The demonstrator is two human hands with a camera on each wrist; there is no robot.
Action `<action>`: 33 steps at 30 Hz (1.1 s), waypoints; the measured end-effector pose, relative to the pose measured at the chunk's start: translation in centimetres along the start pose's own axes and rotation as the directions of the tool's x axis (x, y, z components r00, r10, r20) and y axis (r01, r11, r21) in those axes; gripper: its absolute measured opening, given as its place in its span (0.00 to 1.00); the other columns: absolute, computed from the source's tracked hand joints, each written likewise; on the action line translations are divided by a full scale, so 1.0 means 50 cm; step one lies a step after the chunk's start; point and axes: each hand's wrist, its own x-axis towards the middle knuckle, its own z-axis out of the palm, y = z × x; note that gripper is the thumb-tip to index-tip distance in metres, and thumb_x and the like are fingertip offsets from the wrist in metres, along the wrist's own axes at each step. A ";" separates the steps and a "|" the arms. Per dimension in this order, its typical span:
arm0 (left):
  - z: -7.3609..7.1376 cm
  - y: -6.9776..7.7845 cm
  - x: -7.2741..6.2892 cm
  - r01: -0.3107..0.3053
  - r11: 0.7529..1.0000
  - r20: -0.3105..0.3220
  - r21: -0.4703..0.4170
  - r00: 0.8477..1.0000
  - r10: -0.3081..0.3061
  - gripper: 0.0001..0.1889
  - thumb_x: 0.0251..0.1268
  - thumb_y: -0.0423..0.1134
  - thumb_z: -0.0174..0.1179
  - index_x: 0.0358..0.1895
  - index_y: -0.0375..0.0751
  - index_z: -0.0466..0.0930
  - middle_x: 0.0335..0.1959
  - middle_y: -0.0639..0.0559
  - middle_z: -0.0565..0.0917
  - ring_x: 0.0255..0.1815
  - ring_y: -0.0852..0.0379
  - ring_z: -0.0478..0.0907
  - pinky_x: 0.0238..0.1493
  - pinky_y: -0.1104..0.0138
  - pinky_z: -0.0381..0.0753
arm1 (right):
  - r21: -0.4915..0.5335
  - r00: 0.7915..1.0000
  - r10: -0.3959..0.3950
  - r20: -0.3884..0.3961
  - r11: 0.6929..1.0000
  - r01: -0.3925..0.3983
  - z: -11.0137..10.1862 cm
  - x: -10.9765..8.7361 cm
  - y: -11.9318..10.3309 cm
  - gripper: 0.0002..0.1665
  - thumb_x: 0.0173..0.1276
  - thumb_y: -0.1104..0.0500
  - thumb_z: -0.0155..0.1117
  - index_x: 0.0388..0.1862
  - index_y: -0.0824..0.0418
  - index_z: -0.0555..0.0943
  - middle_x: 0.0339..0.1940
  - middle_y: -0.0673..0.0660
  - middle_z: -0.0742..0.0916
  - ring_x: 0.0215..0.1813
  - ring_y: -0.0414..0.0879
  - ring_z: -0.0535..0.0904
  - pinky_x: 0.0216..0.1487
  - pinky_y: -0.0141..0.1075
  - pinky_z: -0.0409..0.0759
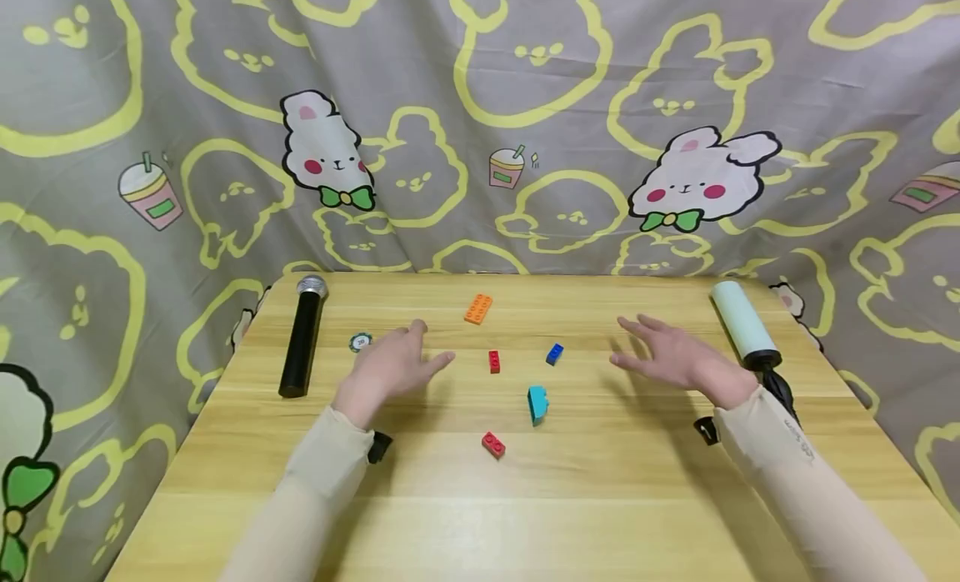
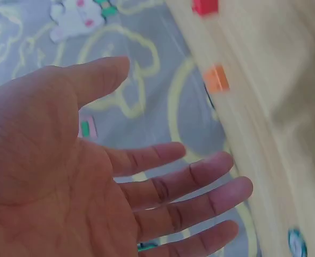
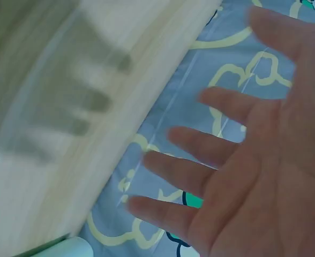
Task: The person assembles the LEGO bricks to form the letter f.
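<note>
My left hand (image 1: 392,363) hovers over the left part of the table, fingers spread and holding nothing. Close by it lies a round poker chip (image 1: 361,342). On the other side my right hand (image 1: 671,354) is raised with its fingers apart, also holding nothing. Between the hands lie a red brick (image 1: 494,362), a blue brick (image 1: 554,353), a turquoise curved brick (image 1: 537,404) and a second red brick (image 1: 492,444) nearer the front. Farther back rests an orange brick (image 1: 477,308). The left wrist view shows the bare palm and the orange brick (image 2: 216,78) beyond the fingers.
A black microphone (image 1: 302,336) with a silver head lies at the left. Along the right side is a pale cylinder (image 1: 745,322) with a black end, also partly visible in the right wrist view. A patterned curtain (image 1: 480,190) hangs behind the wooden table (image 1: 480,532).
</note>
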 end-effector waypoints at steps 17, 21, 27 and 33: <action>0.165 0.136 -0.076 -0.092 0.971 -0.054 0.223 0.993 0.107 0.35 0.57 0.69 0.62 0.42 0.36 0.73 0.26 0.48 0.74 0.28 0.50 0.75 0.25 0.60 0.74 | 0.092 0.997 -0.065 0.046 0.994 0.060 0.054 -0.049 -0.014 0.42 0.73 0.41 0.58 0.72 0.68 0.64 0.56 0.75 0.79 0.58 0.70 0.75 0.59 0.62 0.68; 0.189 0.142 -0.087 -0.099 0.966 -0.068 0.240 0.991 0.119 0.34 0.55 0.70 0.62 0.39 0.38 0.72 0.26 0.49 0.73 0.28 0.52 0.74 0.24 0.61 0.73 | 0.086 0.997 -0.057 0.051 0.995 0.053 0.060 -0.053 -0.010 0.42 0.73 0.41 0.59 0.72 0.68 0.65 0.56 0.74 0.80 0.58 0.69 0.75 0.58 0.62 0.68; 0.210 0.139 -0.097 -0.159 0.957 -0.116 0.244 0.975 0.192 0.32 0.54 0.67 0.65 0.34 0.39 0.70 0.22 0.51 0.69 0.24 0.53 0.71 0.22 0.62 0.70 | 0.092 0.997 -0.059 0.057 0.994 0.054 0.065 -0.055 -0.008 0.42 0.72 0.40 0.59 0.72 0.68 0.65 0.56 0.74 0.80 0.59 0.70 0.74 0.59 0.62 0.67; 0.218 0.124 -0.098 -0.239 0.948 -0.161 0.209 0.948 0.274 0.23 0.58 0.57 0.68 0.34 0.41 0.70 0.24 0.52 0.70 0.23 0.55 0.69 0.21 0.64 0.70 | 0.091 0.997 -0.048 0.057 0.995 0.042 0.065 -0.057 -0.007 0.42 0.72 0.40 0.59 0.72 0.67 0.65 0.56 0.74 0.80 0.59 0.70 0.74 0.59 0.63 0.67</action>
